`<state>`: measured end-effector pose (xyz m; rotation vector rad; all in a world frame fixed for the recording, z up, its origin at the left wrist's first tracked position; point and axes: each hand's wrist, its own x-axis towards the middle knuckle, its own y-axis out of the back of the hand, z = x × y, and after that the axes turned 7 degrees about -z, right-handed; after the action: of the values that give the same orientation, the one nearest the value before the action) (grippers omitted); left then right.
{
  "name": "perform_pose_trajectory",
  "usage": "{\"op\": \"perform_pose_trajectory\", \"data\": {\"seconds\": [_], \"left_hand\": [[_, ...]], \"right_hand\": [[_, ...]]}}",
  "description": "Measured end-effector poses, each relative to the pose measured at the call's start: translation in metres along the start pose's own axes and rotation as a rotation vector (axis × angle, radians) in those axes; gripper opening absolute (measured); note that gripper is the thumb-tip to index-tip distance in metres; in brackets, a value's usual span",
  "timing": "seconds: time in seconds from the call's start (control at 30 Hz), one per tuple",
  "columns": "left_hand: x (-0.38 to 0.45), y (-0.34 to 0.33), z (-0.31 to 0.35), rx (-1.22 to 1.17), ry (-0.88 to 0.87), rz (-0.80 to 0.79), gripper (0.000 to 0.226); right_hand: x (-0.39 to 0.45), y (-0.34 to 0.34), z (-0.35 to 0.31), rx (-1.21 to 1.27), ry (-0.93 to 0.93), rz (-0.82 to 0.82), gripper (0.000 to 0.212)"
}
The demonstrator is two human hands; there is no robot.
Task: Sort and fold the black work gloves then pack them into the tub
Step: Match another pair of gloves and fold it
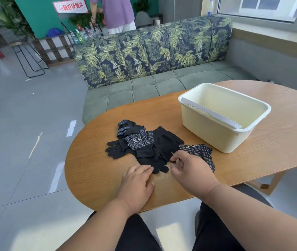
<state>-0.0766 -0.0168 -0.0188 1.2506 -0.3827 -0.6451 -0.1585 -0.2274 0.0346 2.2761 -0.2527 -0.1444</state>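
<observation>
A loose pile of black work gloves (144,147) lies on the wooden table (93,171), some with dotted palms and a white label. One dotted glove (201,153) lies apart to the right, beside the tub. The cream plastic tub (223,113) stands at the table's right with nothing in it but a pale flat strip along its near rim. My left hand (136,185) rests flat on the table, its fingertips touching a plain glove's fingers. My right hand (191,173) hovers with curled fingers, pinching a glove edge at the pile's near side.
A green sofa (153,84) with a leaf-print back stands just behind the table. A person stands beyond it near a rack of bottles (82,35). Grey tiled floor lies to the left. My knees are under the table's front edge.
</observation>
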Motion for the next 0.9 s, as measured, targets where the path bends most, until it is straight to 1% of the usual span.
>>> {"op": "perform_pose_trajectory", "data": {"seconds": [0.1,0.2,0.27,0.37,0.43,0.5,0.6,0.7,0.77,0.9], "left_hand": [[-0.005,-0.003,-0.002,-0.058,0.004,0.033,0.045],[-0.016,-0.005,-0.003,-0.121,0.009,0.055,0.041],[-0.019,-0.004,-0.005,-0.122,0.010,0.035,0.040],[-0.014,0.003,-0.008,-0.115,0.030,-0.012,0.040],[-0.006,0.010,-0.009,-0.142,0.052,-0.028,0.039],[0.001,0.017,-0.011,-0.181,0.089,-0.002,0.038],[0.015,0.028,-0.015,-0.175,0.150,0.012,0.040],[0.029,0.032,-0.019,-0.087,0.177,-0.094,0.054],[0.035,0.031,-0.020,-0.032,0.177,-0.131,0.060],[0.038,0.028,-0.022,-0.034,0.182,-0.091,0.058]], "right_hand": [[-0.003,-0.009,-0.004,0.005,-0.003,-0.050,0.015],[-0.005,-0.022,-0.008,-0.038,-0.013,-0.121,0.029],[-0.006,-0.031,-0.008,-0.094,-0.023,-0.185,0.032],[-0.007,-0.037,-0.009,-0.088,-0.043,-0.232,0.037],[-0.007,-0.038,-0.010,-0.067,-0.063,-0.257,0.045],[-0.005,-0.039,-0.010,-0.057,-0.065,-0.272,0.054],[-0.006,-0.038,-0.008,-0.011,-0.090,-0.256,0.049],[-0.005,-0.038,-0.005,0.009,-0.096,-0.254,0.047],[-0.005,-0.039,-0.004,0.021,-0.095,-0.250,0.047],[-0.005,-0.041,-0.003,0.043,-0.077,-0.239,0.044]]}}
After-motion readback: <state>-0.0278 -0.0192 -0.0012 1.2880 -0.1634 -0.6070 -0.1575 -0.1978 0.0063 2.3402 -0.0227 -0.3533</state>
